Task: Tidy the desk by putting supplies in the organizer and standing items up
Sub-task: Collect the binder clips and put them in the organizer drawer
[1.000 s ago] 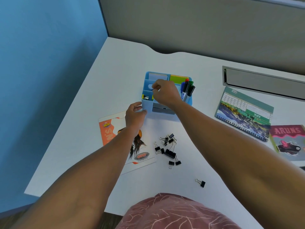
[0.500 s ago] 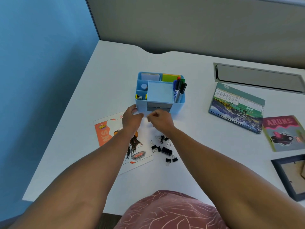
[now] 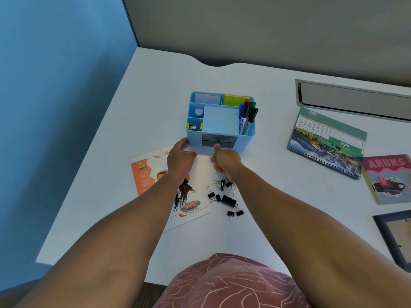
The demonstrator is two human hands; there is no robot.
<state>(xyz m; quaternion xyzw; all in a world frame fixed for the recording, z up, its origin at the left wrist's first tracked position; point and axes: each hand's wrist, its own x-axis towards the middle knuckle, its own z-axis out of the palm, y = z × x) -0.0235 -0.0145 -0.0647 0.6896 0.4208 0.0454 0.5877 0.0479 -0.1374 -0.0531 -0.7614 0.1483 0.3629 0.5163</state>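
- Left hand [image 3: 180,160], fingers relaxed, touches the blue organizer [image 3: 195,138] at its near-left corner.
- Right hand [image 3: 225,161], fingers curled, thumb at the lower drawer [image 3: 219,143]; whether it pinches the handle, I cannot tell.
- Binder clips [image 3: 224,196] lie near.

Right hand [image 3: 225,160] has come off the top of the organizer [image 3: 221,121], where it sat a second ago, and dropped toward 6 o'clock. It now sits at the organizer's front face, thumb touching the lower drawer [image 3: 219,144], other fingers curled.
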